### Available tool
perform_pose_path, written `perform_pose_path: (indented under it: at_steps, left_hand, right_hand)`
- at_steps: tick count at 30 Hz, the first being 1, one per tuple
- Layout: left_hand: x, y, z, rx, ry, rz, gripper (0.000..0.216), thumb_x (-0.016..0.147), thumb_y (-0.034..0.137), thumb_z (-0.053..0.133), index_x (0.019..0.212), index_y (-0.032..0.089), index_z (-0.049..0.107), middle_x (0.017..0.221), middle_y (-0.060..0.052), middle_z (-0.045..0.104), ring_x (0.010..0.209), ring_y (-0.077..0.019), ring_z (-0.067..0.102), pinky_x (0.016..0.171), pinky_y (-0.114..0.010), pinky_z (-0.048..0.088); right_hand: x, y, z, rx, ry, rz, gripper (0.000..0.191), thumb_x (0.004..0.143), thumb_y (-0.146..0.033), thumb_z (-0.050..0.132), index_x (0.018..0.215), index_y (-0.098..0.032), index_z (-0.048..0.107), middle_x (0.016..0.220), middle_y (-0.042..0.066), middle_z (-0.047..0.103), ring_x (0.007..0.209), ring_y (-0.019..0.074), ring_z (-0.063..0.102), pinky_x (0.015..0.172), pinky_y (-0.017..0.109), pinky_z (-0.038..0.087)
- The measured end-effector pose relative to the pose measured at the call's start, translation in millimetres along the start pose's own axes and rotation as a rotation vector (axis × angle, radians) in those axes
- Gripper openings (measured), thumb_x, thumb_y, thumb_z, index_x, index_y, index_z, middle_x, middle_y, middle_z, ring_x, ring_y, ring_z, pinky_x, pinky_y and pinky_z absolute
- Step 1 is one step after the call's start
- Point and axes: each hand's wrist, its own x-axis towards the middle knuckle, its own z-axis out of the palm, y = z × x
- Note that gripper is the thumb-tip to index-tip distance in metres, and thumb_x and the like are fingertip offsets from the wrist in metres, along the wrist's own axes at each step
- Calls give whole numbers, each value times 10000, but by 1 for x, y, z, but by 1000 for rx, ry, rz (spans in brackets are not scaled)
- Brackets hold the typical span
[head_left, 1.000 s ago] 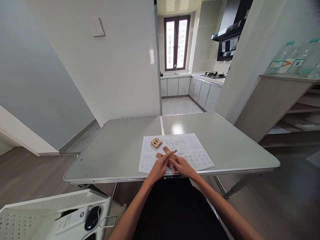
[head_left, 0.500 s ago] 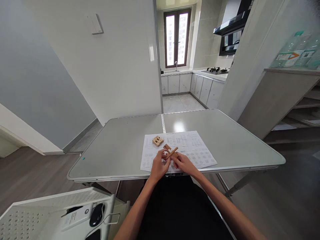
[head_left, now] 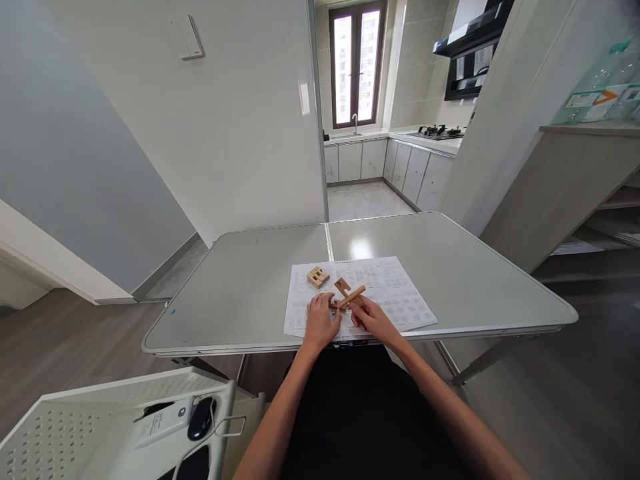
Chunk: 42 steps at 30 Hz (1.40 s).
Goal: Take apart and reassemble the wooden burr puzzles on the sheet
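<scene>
My left hand (head_left: 321,321) is closed round one end of a wooden puzzle stick (head_left: 353,297), which slants up to the right. From the other side, my right hand (head_left: 371,317) pinches a wooden puzzle piece that is partly hidden by its fingers and crosses the stick. Just beyond the hands shows a flat notched wooden piece (head_left: 343,286); I cannot tell whether it is joined to the others. A small block of light wooden pieces (head_left: 318,277) sits farther back on a printed paper sheet (head_left: 413,311), under the hands.
The grey folding table (head_left: 240,287) has a metal rim and a centre seam. At lower left, a white perforated basket (head_left: 125,380) holds a black mouse (head_left: 202,419), a white box (head_left: 163,421) and a cable. Bottles (head_left: 595,93) stand on a shelf at right.
The stick and the notched piece have moved slightly up and to the right. My left fingers have come over the stick's left end. The whole view has shifted a little.
</scene>
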Motion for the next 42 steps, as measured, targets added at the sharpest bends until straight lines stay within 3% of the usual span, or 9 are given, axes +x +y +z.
perform_pose_path:
  at_steps: [10,14,20,25,32,39,42]
  left_hand:
    - [2,-8,0,-1,33,-35,362,883,162,658,1232,212,576,1055,-75,696,1026,-264,643,945,-445,515]
    - [3,-6,0,26,64,-67,345,886,189,666,1219,208,576,1091,-81,664,1020,-251,641,922,-414,528]
    - [-4,1,-1,158,161,-159,279,905,313,670,1141,183,601,1124,-118,637,1111,-337,571,966,-513,461]
    - [-12,-6,-16,288,110,-208,254,902,433,686,978,196,635,1044,-98,634,1044,-319,568,923,-474,454]
    - [-12,-13,-33,56,56,-232,182,956,383,593,909,220,659,972,-85,703,991,-295,587,932,-453,427]
    - [-8,-7,-43,-216,89,-327,420,1029,557,416,990,214,656,778,-29,693,705,-200,629,710,-323,494]
    - [-6,4,-51,-327,97,-337,511,1038,601,350,1033,185,648,777,-30,681,670,-171,619,690,-300,520]
  right_hand:
    - [-4,-9,0,-32,1,-18,402,964,-626,543,936,-225,553,598,-56,550,471,126,445,491,273,359]
    - [-6,-11,-1,-59,-1,-25,384,978,-603,538,945,-222,571,599,-51,559,483,131,456,508,278,377]
    - [-5,-10,-1,-23,20,-22,384,975,-601,543,976,-219,583,616,-46,559,493,132,454,497,272,376]
    - [-3,-7,-1,10,38,-23,385,977,-604,537,983,-221,574,608,-57,532,477,124,435,486,266,356]
    - [-4,-4,-1,-37,44,-12,410,966,-631,533,970,-224,581,625,-41,555,499,141,464,514,283,400]
    - [-5,-6,2,-145,53,-30,391,980,-618,504,940,-237,579,611,-34,582,503,157,493,547,302,434]
    - [-4,-7,3,-136,48,-16,387,986,-616,494,944,-238,570,617,-37,586,502,157,495,543,298,430]
